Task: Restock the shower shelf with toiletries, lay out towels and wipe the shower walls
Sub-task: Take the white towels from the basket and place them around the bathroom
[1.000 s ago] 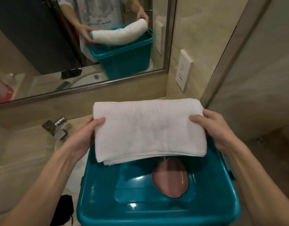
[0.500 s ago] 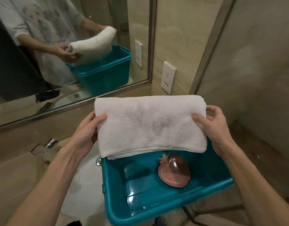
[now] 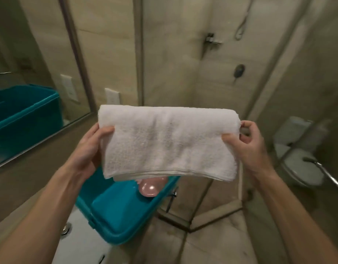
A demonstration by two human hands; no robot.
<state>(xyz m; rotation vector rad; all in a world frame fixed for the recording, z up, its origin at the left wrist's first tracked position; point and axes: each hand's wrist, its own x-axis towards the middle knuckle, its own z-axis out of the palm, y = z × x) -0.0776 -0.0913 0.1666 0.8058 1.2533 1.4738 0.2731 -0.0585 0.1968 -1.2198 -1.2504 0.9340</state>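
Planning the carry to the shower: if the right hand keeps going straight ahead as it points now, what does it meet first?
Probably the glass shower panel ahead of the right hand, which grips the folded towel. Nothing nearer shows in that line, though depth is hard to judge.

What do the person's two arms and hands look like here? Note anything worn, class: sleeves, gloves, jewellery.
Both forearms are bare as far as the frame shows, with no sleeve in view. The left hand and right hand wear no gloves, and no watch, bracelet or ring can be seen. The fingers are uncovered.
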